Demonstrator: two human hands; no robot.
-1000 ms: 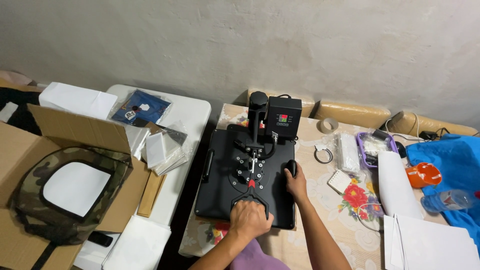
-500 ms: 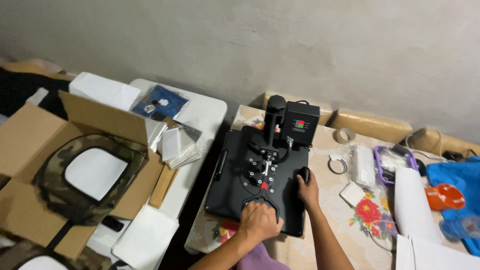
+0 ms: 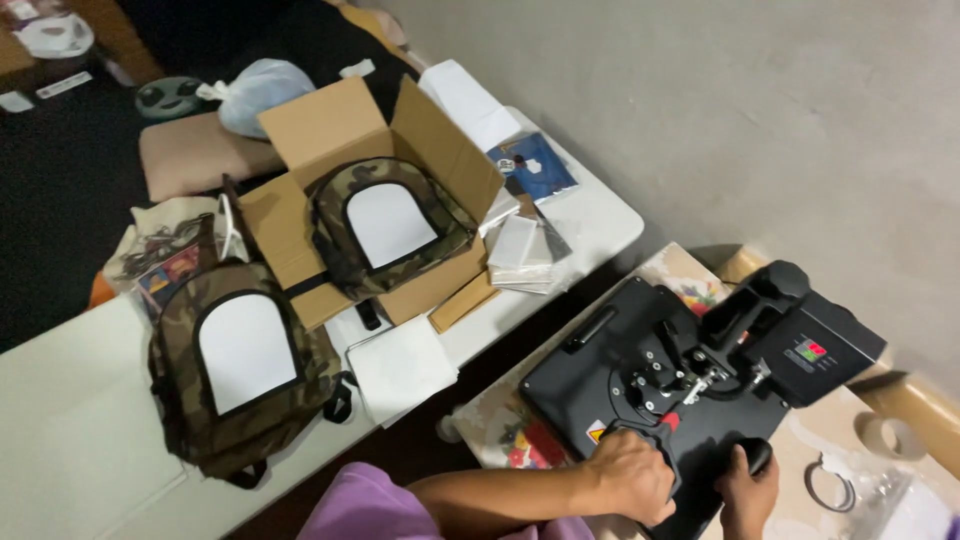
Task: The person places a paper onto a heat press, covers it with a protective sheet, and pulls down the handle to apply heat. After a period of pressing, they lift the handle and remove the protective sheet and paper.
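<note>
While both hands sit at the near edge of the black heat press point(image 3: 690, 390), the left hand point(image 3: 632, 478) closes over its front handle and the right hand point(image 3: 748, 492) grips a knob alongside. From them the press's long axis runs away toward the wall. Camouflage backpacks point(image 3: 240, 365) lie well left.

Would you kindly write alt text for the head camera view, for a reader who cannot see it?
A person's left hand and right hand grip the near edge of a black heat press on a flowered tablecloth. To the left, a camouflage backpack lies on a white table, and another backpack sits in an open cardboard box.
</note>
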